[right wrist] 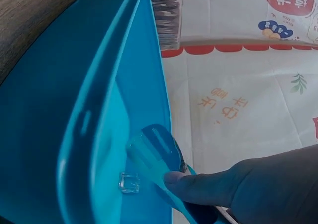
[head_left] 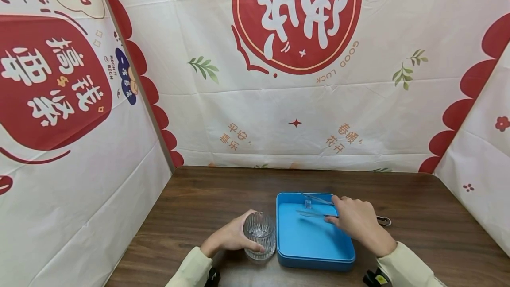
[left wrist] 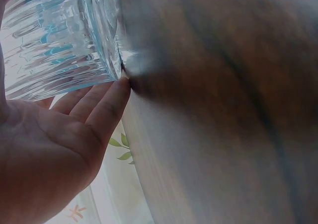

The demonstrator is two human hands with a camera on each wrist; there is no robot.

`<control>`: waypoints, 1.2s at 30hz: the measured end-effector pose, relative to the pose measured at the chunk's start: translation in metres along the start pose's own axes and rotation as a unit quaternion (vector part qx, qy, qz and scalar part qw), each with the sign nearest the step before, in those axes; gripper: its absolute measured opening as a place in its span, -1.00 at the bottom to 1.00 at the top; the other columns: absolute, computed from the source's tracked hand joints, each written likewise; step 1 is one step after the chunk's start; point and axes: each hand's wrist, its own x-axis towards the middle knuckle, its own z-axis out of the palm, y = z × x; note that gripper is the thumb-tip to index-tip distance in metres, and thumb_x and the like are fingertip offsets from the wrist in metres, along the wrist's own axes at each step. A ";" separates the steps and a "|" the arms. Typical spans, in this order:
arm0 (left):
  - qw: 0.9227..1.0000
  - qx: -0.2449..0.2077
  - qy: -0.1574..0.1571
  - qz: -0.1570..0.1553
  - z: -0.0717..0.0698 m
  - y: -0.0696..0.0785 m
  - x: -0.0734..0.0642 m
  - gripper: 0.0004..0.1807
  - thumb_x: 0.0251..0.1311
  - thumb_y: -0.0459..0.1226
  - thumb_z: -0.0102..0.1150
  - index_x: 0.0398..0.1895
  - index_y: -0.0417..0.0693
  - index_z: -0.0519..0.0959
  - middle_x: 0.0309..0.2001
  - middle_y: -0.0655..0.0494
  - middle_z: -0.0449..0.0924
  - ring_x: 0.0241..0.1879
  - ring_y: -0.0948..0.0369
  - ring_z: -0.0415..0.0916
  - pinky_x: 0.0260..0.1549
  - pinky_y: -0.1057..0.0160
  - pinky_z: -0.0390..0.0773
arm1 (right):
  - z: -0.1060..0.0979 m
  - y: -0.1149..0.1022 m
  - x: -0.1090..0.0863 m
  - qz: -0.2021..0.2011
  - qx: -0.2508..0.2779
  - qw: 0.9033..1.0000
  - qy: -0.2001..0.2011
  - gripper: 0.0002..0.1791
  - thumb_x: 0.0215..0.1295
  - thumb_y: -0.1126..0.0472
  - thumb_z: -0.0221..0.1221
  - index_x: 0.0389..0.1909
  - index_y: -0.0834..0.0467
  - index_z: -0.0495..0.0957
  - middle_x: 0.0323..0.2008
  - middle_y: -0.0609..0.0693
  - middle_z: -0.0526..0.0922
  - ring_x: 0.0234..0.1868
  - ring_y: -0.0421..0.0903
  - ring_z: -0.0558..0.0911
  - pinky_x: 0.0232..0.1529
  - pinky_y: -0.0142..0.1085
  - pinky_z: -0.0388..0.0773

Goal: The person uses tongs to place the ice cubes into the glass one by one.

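Observation:
My left hand (head_left: 234, 234) holds a clear ribbed drinking glass (head_left: 261, 239) upright on the table, thumb at its near side and fingers at its far side. My right hand (head_left: 356, 219) grips metal tongs (head_left: 312, 215), whose arms are spread apart over a shallow blue box (head_left: 311, 245). A small clear cube (head_left: 308, 203), like an ice cube, lies in the far part of the box, between the tong tips in the head view. From the right wrist, the cube (right wrist: 129, 183) sits just beside the tongs' rounded tip (right wrist: 158, 147).
The glass stands close to the box's left wall on a dark wooden table (head_left: 199, 198). The tongs' looped end (head_left: 384, 221) sticks out past my right hand. White printed cloth (head_left: 259, 114) hangs behind the table and along both sides.

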 end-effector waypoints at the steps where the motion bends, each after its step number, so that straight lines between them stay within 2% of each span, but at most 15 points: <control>1: 1.000 0.000 0.000 0.001 0.000 0.000 0.000 -0.17 -0.14 0.00 0.58 0.23 0.26 0.33 -0.02 0.27 0.53 -0.07 0.29 0.52 -0.10 0.23 0.55 | 0.001 0.000 0.000 0.000 -0.003 1.000 -0.001 -0.38 0.05 -0.19 0.40 -0.07 0.22 0.58 -0.44 0.04 0.63 -0.63 -0.14 0.45 -0.70 -0.30 0.30; 9: 1.000 -0.002 -0.001 0.009 -0.001 -0.001 0.001 -0.18 -0.14 0.00 0.59 0.21 0.26 0.34 -0.01 0.26 0.54 -0.07 0.29 0.52 -0.09 0.24 0.54 | 0.002 0.000 0.002 0.018 -0.005 0.999 -0.037 -0.40 0.07 -0.19 0.39 -0.07 0.20 0.58 -0.48 0.03 0.60 -0.64 -0.14 0.42 -0.70 -0.30 0.33; 16: 1.000 0.000 0.001 0.006 -0.003 0.000 0.002 -0.17 -0.14 -0.01 0.59 0.23 0.27 0.33 -0.01 0.27 0.53 -0.07 0.29 0.52 -0.08 0.23 0.54 | 0.004 -0.001 0.005 0.016 0.000 0.999 -0.032 -0.40 0.06 -0.19 0.40 -0.07 0.20 0.60 -0.47 0.05 0.60 -0.64 -0.13 0.42 -0.71 -0.30 0.33; 24: 1.000 -0.001 -0.001 0.004 -0.002 -0.001 0.002 -0.17 -0.13 -0.01 0.58 0.24 0.27 0.33 -0.01 0.26 0.53 -0.07 0.29 0.52 -0.09 0.23 0.54 | 0.002 -0.005 0.005 0.017 0.018 0.998 -0.052 -0.37 0.07 -0.19 0.39 0.00 0.20 0.60 -0.37 0.11 0.66 -0.60 -0.12 0.47 -0.69 -0.29 0.36; 29: 1.000 -0.004 0.000 0.009 -0.002 -0.001 0.001 -0.18 -0.13 -0.02 0.59 0.22 0.25 0.34 -0.01 0.25 0.54 -0.08 0.29 0.52 -0.09 0.24 0.54 | 0.002 -0.006 0.005 0.015 0.007 0.999 -0.046 -0.38 0.07 -0.20 0.39 -0.03 0.20 0.61 -0.42 0.09 0.64 -0.63 -0.13 0.44 -0.70 -0.30 0.35; 36: 1.000 0.001 0.001 0.005 -0.001 0.001 0.000 -0.17 -0.15 0.00 0.59 0.22 0.24 0.34 -0.02 0.25 0.54 -0.08 0.30 0.52 -0.09 0.24 0.54 | 0.006 -0.009 0.010 0.024 0.002 0.998 -0.065 -0.39 0.13 -0.21 0.34 -0.01 0.21 0.60 -0.43 0.09 0.64 -0.65 -0.13 0.43 -0.70 -0.29 0.37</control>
